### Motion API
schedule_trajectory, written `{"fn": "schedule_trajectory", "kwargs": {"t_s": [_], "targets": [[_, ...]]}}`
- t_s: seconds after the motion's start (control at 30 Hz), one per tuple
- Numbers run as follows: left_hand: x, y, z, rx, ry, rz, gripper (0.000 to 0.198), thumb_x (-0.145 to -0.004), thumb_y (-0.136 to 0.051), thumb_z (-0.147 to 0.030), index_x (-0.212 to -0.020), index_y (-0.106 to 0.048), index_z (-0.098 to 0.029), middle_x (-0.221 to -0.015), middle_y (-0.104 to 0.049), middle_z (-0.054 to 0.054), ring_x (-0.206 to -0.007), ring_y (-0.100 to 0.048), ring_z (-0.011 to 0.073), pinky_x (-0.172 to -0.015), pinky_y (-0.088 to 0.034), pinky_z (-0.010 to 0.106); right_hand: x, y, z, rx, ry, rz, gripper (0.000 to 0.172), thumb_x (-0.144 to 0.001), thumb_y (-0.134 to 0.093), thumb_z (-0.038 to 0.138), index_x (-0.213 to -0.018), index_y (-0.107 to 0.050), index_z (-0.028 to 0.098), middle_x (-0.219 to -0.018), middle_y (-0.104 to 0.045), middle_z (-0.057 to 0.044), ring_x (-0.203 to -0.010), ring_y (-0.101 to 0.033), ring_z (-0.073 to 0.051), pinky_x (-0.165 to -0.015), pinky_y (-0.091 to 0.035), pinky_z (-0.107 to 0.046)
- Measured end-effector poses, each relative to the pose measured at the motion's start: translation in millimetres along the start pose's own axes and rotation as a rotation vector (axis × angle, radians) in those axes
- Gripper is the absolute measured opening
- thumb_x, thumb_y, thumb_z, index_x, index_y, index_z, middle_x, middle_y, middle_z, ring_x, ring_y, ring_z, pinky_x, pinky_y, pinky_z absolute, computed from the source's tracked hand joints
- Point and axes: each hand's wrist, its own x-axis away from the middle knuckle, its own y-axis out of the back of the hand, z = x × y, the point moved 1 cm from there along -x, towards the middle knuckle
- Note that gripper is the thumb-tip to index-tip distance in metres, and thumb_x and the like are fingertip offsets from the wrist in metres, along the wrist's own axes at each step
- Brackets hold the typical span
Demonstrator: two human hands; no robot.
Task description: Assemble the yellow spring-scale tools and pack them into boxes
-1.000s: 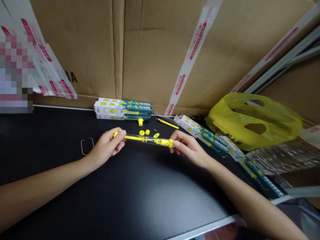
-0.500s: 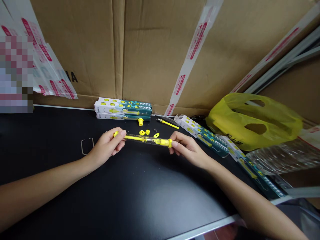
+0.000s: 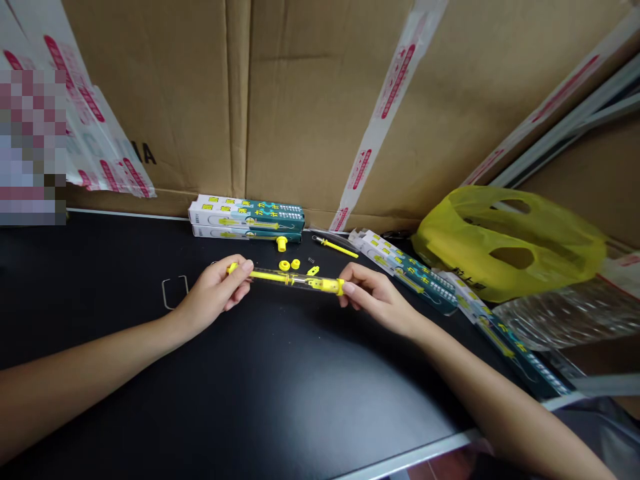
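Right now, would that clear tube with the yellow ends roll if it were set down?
Probably: the tube looks round and slim, so it may roll on the smooth black table. It spans left hand to right hand without sagging, so likely stiff and light.

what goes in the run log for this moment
left hand: holds tube end | right hand: holds other end | small yellow parts: on table

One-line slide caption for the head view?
Left hand and right hand hold a clear yellow-capped tube over the black table.
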Motion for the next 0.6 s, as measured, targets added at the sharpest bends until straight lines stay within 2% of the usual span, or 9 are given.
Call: {"fn": "schedule_trajectory", "kwargs": {"t_s": [0.6], "targets": [[-0.1, 1.1, 3.1, 0.018, 0.001, 0.011, 0.032, -0.092, -0.042, -0.047, -0.075, -0.038, -0.021, -0.054, -0.039, -0.008, -0.040, -0.032, 0.0043, -0.037, -0.024, 0.015, 0.0, -0.1, -0.1, 0.001, -0.018, 0.005, 0.028, -0.093, -0.049, 0.043, -0.081, -0.050, 0.018, -0.068, -0.056, 0.000, -0.059, -0.048, -0.011, -0.055, -0.038, -0.023]]}}
